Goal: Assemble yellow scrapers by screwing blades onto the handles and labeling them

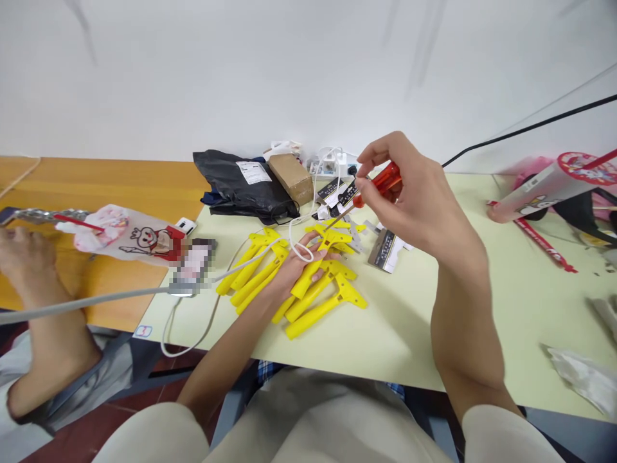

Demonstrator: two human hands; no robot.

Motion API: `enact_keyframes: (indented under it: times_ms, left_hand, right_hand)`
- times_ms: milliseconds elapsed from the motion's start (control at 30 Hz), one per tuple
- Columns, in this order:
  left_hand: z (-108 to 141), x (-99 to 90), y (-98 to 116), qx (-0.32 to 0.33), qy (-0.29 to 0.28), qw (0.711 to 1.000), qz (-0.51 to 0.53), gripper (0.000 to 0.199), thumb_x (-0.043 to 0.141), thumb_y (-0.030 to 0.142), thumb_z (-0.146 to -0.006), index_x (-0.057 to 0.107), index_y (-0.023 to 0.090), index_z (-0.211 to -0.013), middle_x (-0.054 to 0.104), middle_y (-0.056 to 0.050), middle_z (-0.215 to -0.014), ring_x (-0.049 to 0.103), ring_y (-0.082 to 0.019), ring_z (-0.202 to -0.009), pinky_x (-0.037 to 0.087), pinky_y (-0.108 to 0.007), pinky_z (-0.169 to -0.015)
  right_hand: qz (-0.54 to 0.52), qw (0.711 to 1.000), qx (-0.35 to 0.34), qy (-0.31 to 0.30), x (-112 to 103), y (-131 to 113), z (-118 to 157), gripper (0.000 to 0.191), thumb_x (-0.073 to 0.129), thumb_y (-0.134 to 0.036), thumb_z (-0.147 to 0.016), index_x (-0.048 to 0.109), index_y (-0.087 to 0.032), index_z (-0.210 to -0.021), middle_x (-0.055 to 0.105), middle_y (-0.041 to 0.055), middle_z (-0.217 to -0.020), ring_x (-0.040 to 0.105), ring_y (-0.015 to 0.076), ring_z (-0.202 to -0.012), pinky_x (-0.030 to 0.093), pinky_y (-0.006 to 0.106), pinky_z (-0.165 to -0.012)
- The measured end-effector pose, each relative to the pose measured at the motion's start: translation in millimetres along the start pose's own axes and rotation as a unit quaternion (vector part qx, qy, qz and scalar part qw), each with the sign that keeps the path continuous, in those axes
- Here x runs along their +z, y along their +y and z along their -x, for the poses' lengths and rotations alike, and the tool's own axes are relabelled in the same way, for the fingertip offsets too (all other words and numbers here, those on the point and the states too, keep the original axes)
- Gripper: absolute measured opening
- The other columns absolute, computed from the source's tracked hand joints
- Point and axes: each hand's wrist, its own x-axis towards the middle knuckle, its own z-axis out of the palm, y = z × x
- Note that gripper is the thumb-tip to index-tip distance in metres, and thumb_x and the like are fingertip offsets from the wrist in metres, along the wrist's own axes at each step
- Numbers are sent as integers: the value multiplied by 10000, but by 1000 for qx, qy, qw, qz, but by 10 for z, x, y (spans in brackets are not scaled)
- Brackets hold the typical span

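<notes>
My right hand (418, 202) is closed around the red handle of a screwdriver (385, 179). Its thin shaft slants down and left, the tip at or close to the head of a yellow plastic scraper (308, 275). That scraper is gripped in my left hand (295, 260), which is partly covered by it and by a white cable (291, 233). On both sides of my left hand lie several more yellow scrapers (318, 315), handles toward me. Just beyond are black-and-white printed cards (384, 249) and flat metal pieces (355, 239).
A black parcel bag (241, 186), a cardboard box (290, 179) and a power strip (332, 166) stand along the wall. Left are a phone (193, 263), a drink cup (139, 238) and a co-worker's hand (19, 254). Another cup (544, 190) and a crumpled wrapper (581, 379) lie right.
</notes>
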Motion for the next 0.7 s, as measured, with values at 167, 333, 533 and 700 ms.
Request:
enact_keyframes:
  times_ms: [167, 333, 533, 700]
  left_hand:
    - [0, 11, 20, 3, 7, 1000, -3, 644, 949, 251, -848, 624, 251, -1404, 738, -151, -1422, 827, -224, -1001, 417, -166, -440]
    - [22, 23, 30, 2, -7, 1000, -16, 613, 939, 256, -871, 607, 252, -1387, 721, -150, -1448, 827, -227, -1030, 430, -160, -446]
    - [31, 48, 36, 6, 6, 1000, -21, 641, 952, 225, -842, 615, 265, -1386, 669, -130, -1500, 824, -233, -1076, 419, -155, -424]
    - [27, 68, 52, 3, 29, 1000, -10, 821, 959, 205, -811, 559, 309, -1520, 659, -130, -1488, 827, -209, -995, 405, -150, -417]
  right_hand:
    - [4, 1000, 3, -27, -57, -16, 12, 194, 746, -365, -1032, 645, -374, -1197, 771, 67, -1190, 728, 307, -880, 635, 548, -825]
    - [0, 1000, 4, -7, -15, -9, -3, 161, 722, -354, -1049, 632, -355, -1183, 760, 66, -1223, 725, 291, -857, 626, 525, -824]
    - [-5, 1000, 12, 7, -6, -68, -2, 132, 679, -342, -1077, 611, -361, -1188, 757, 48, -1212, 730, 282, -861, 619, 536, -859]
    - [-2, 1000, 19, 2, 5, -67, 6, 219, 746, -370, -1039, 616, -375, -1216, 756, 52, -1231, 747, 312, -915, 620, 536, -850]
